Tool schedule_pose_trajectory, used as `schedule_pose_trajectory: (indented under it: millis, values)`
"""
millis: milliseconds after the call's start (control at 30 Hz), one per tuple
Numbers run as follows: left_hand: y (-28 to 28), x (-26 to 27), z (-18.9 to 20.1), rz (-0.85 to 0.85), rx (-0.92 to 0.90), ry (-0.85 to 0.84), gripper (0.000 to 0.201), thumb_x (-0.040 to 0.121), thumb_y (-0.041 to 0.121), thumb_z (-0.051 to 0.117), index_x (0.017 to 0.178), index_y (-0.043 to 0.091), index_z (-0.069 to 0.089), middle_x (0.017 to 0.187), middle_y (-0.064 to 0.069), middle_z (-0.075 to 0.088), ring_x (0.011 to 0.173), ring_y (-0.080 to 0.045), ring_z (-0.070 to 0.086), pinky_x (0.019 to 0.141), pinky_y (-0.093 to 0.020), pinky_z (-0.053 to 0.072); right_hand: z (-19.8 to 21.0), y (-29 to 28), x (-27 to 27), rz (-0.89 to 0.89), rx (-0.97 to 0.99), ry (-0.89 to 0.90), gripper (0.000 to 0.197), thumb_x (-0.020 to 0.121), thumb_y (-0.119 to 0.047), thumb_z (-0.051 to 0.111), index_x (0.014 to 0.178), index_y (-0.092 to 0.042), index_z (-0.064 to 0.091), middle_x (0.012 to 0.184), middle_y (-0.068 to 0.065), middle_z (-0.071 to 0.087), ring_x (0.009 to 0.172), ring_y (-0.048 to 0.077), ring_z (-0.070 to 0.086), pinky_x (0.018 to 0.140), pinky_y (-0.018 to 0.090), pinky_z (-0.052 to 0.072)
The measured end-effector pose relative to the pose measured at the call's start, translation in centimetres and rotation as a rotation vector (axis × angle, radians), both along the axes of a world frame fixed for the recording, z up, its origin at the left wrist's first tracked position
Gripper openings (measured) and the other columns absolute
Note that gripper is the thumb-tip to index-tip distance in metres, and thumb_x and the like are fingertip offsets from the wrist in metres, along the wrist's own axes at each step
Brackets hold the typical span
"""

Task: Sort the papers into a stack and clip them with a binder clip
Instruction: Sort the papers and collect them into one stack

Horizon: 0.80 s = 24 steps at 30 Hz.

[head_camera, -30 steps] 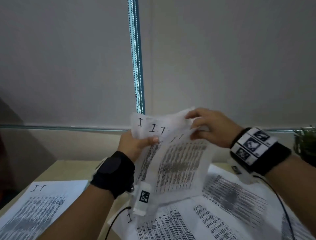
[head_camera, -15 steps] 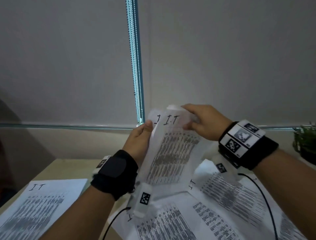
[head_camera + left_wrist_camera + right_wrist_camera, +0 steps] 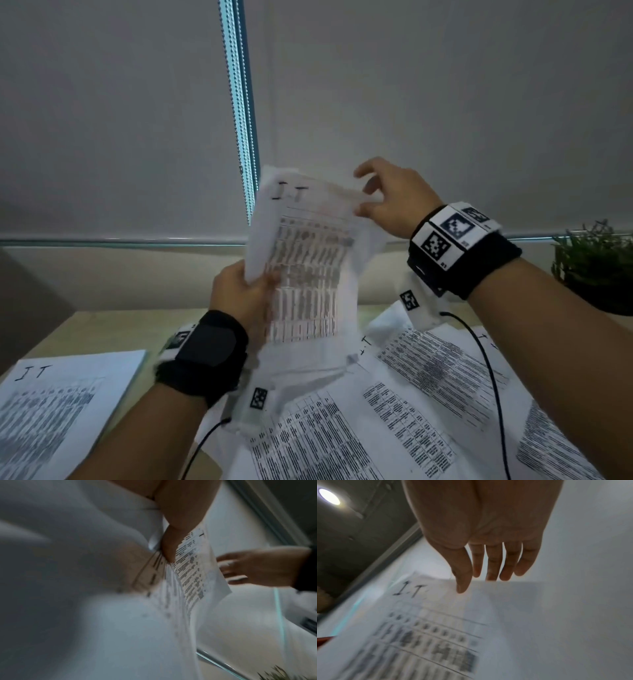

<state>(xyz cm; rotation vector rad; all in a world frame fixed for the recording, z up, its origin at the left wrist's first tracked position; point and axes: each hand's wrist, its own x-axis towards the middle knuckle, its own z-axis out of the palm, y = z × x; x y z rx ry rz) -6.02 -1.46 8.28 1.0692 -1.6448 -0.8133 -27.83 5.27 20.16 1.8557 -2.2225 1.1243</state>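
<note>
I hold a bundle of printed sheets (image 3: pixel 308 274) upright above the table, "I.T" handwritten at its top. My left hand (image 3: pixel 239 294) grips the bundle's left edge about halfway down, thumb on the front; the left wrist view shows that thumb pressed on the papers (image 3: pixel 193 566). My right hand (image 3: pixel 376 195) is at the top right corner. In the right wrist view its thumb touches the front of the sheet (image 3: pixel 436 628) and its straight fingers (image 3: pixel 491 568) reach behind the top edge. No binder clip shows in any view.
Several loose printed sheets (image 3: pixel 428 394) lie overlapping on the wooden table (image 3: pixel 102 329) below and right of my hands. Another sheet marked "I T" (image 3: pixel 51 404) lies at the left. A potted plant (image 3: pixel 596 267) stands at the far right, with a roller blind behind.
The bundle has risen and turned more upright. My left hand slid from the top corner down to the left edge. My right hand's fingers uncurled from their grip at the top.
</note>
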Motion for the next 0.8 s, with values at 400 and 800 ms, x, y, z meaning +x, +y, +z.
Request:
schedule_pose_trajectory:
  millis: [400,800]
  values:
    - [-2.7,8.2,-4.0,0.304,0.241,0.059,0.042,0.083,0.022,0.071,0.113,-0.006,0.061,0.095,-0.012,0.061,0.085,-0.025,0.055,0.077,-0.033,0.041,-21.3,3.7,-13.7,-0.465,1.071,0.149,0.118,0.049,-0.086,0.056,0.142,-0.018,0.029,0.147,0.012,0.034,0.129,0.033,0.042,0.101,0.046,0.041]
    - [-3.7,11.0,-4.1,0.382,0.252,0.095,0.046,0.085,0.016,0.069,0.119,-0.011,0.057,0.104,-0.017,0.059,0.092,-0.020,0.050,0.080,-0.030,0.036,-11.4,4.2,-13.5,-0.275,0.443,-0.291,0.044,0.070,-0.032,0.080,0.103,-0.008,0.063,0.106,0.016,0.066,0.090,0.029,0.063,0.080,0.032,0.044]
